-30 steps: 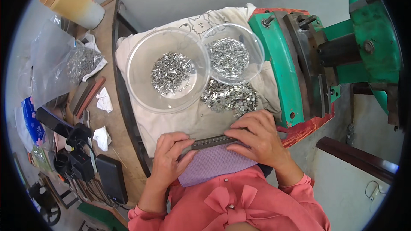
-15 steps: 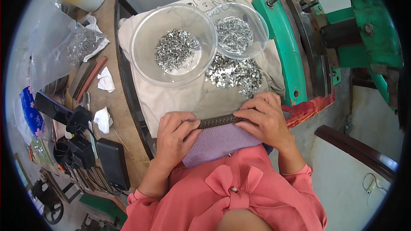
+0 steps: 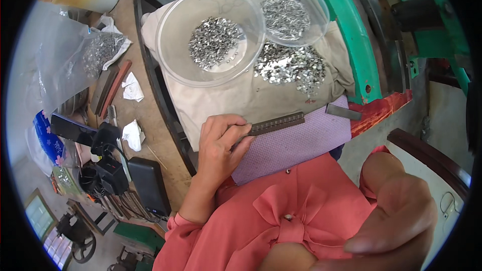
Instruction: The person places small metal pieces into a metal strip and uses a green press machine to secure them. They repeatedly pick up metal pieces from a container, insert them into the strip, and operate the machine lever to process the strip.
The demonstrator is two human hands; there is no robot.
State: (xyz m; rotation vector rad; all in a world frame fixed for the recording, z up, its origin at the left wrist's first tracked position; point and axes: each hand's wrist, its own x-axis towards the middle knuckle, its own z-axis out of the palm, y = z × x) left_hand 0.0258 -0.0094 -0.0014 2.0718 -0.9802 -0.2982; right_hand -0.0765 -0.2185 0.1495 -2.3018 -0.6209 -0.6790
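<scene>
Metal strip [image 3: 276, 123] now lies on the purple cloth [image 3: 296, 145], pinched only by the left hand [image 3: 221, 145]; the right hand [image 3: 396, 221] has lifted away toward the camera, fingers loosely together, empty.

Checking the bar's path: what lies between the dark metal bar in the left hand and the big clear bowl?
In the head view, only bare beige cloth lies between the metal bar and the bowl.

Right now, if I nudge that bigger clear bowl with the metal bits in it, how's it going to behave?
The larger clear bowl looks like thin plastic, so probably light and a bit flexible. It sits on rumpled beige cloth, so it would likely drag or tip rather than glide. The small metal pieces inside lie loose and would probably shift or spill.
</scene>
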